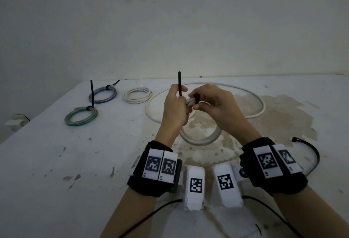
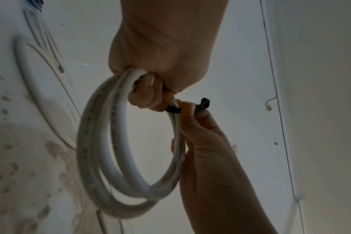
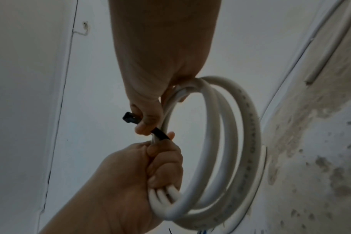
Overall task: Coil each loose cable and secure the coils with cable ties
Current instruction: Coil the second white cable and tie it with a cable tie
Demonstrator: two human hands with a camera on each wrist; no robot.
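Observation:
A white cable coil (image 1: 200, 139) hangs above the table between my two hands. My left hand (image 1: 174, 105) grips its top strands in a fist, and the tail of a black cable tie (image 1: 179, 82) stands up by its thumb. My right hand (image 1: 211, 103) pinches the tie's head against the coil. In the left wrist view the left hand (image 2: 150, 93) clasps the coil (image 2: 102, 150) and the tie (image 2: 203, 103) crosses the strands. In the right wrist view the right hand (image 3: 148, 120) pinches the tie (image 3: 130, 118) beside the coil (image 3: 220, 142).
A loose white cable (image 1: 261, 105) lies in one wide loop on the stained white table (image 1: 75, 162). Three tied coils rest at the back left: blue (image 1: 103, 94), green (image 1: 81, 117), white (image 1: 137, 95). A spare black tie (image 1: 313, 152) lies at right. A wall stands behind.

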